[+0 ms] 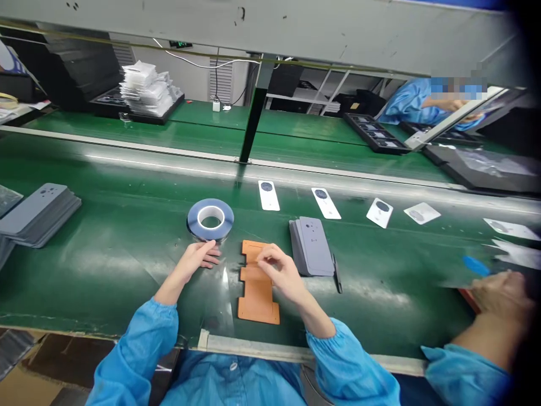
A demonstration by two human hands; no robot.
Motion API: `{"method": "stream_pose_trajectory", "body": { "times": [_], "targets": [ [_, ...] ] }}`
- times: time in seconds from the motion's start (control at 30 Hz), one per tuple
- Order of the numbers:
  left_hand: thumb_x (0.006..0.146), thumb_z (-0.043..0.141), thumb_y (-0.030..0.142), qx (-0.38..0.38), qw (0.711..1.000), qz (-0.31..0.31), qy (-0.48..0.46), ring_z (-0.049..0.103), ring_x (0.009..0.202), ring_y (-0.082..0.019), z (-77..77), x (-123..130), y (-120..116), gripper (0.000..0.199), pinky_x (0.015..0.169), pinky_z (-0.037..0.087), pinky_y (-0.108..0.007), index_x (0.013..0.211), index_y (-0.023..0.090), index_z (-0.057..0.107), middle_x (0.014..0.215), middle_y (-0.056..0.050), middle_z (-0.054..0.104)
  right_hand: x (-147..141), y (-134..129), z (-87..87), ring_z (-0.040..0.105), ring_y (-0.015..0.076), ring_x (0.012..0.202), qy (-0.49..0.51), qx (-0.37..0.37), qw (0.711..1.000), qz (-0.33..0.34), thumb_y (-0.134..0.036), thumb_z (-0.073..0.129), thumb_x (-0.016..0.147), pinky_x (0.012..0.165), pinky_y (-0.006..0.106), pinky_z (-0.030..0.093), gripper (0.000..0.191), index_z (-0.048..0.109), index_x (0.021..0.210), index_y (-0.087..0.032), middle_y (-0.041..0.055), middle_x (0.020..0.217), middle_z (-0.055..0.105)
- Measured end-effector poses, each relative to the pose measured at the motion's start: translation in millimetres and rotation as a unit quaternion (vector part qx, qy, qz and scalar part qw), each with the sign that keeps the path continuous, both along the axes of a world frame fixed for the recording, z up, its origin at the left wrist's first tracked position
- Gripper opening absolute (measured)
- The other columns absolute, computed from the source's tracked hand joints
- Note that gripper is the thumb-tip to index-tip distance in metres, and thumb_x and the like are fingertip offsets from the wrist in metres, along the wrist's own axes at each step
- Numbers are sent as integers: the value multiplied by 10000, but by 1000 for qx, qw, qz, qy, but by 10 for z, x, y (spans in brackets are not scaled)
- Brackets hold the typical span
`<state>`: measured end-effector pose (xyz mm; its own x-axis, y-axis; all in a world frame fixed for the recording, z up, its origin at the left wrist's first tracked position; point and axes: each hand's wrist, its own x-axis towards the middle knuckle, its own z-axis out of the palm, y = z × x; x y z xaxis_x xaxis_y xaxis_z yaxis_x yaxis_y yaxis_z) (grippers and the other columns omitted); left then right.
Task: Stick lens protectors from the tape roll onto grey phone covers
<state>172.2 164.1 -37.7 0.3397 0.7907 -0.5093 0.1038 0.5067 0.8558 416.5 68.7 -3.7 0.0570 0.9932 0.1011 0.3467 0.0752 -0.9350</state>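
Note:
My left hand [198, 261] is at the near edge of a roll of blue film tape [193, 217] with a white core, its fingers stretched out. The thumb seems to touch the roll. A shiny clear strip [226, 296] lies below the roll. Over the upper part of a notched orange plate [258, 296], my right hand [284, 272] is closed in a pinch; what it holds, if anything, is too small to make out. Right of the plate stands a stack of grey phone-shaped panels [315, 248] with camera holes, and black tweezers [337, 273] lie against it.
More grey panels [40, 208] are stacked at the left. White cards with dark circles [269, 197] lie in a row along the back. At the right, a co-worker's hand [502, 296] is blurred. A black post [252, 124] rises behind the bench.

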Motion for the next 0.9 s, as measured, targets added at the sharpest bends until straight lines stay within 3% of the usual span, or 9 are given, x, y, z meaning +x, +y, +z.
{"method": "stream_pose_trajectory", "body": {
  "times": [0.1, 0.23, 0.43, 0.5, 0.57, 0.63, 0.73, 0.8, 0.9],
  "targets": [
    [816, 696, 555, -6, 999, 7, -37, 760, 803, -228, -34, 117, 80, 514, 619, 560, -277, 1050, 100, 658, 1204, -243, 719, 176, -68, -81, 567, 159, 680, 57, -52, 996, -49, -394, 670, 867, 666, 307, 480, 257, 606, 706, -204, 0, 715, 582],
    [814, 686, 490, 12, 997, 35, -70, 762, 823, -222, -27, 251, 168, 422, 624, 553, -265, 1001, 114, 642, 1219, -230, 715, 250, -65, -263, 630, 171, 685, 107, -130, 985, -49, -394, 731, 793, 683, 322, 529, 230, 639, 831, -187, 22, 745, 666],
    [810, 631, 455, 83, 994, 48, 47, 732, 765, -211, 32, 5, 192, 356, 578, 486, -261, 962, 133, 624, 1053, -163, 750, 278, 13, -452, 596, 137, 684, 42, -89, 993, -64, -297, 688, 786, 677, 301, 536, 326, 688, 1087, -171, 23, 865, 671],
    [788, 665, 432, 180, 964, 110, 162, 680, 740, -179, 65, -119, 135, 400, 599, 479, -266, 1073, 159, 602, 987, -96, 718, 283, 31, -485, 581, 133, 670, 27, -81, 994, -75, -296, 677, 795, 653, 296, 522, 320, 689, 1089, -169, 24, 868, 666],
    [756, 726, 387, 304, 895, 194, 263, 626, 768, -158, 124, -165, 32, 488, 662, 487, -272, 1171, 193, 560, 987, -50, 655, 287, 45, -509, 564, 131, 651, 14, -76, 993, -87, -296, 674, 795, 631, 293, 509, 307, 691, 1075, -171, 21, 854, 658],
    [771, 740, 359, 389, 843, 238, 284, 595, 774, -145, 198, -93, -115, 460, 685, 483, -265, 1164, 210, 554, 977, -29, 614, 294, 56, -527, 554, 130, 638, 3, -74, 993, -95, -291, 674, 789, 622, 294, 503, 292, 695, 1057, -176, 17, 840, 650],
    [844, 673, 334, 396, 882, 149, 208, 565, 637, -118, 258, 211, -342, 177, 599, 452, -240, 932, 207, 587, 794, 10, 603, 311, 71, -542, 558, 131, 636, -6, -76, 993, -95, -286, 682, 778, 623, 299, 506, 289, 699, 1048, -184, 21, 853, 652],
    [867, 627, 313, 344, 923, 34, 167, 589, 631, -122, 224, 464, -432, 123, 568, 431, -230, 847, 210, 564, 743, 16, 609, 322, 77, -544, 564, 131, 635, -12, -79, 992, -94, -282, 692, 773, 630, 304, 510, 292, 702, 1050, -190, 25, 875, 660],
    [829, 621, 252, 301, 937, -58, 167, 603, 653, -129, 86, 762, -432, 110, 599, 424, -233, 803, 216, 520, 709, 28, 603, 330, 77, -540, 571, 132, 635, -22, -80, 992, -95, -272, 702, 767, 639, 309, 514, 288, 709, 1045, -200, 24, 886, 663]
  ]
}}
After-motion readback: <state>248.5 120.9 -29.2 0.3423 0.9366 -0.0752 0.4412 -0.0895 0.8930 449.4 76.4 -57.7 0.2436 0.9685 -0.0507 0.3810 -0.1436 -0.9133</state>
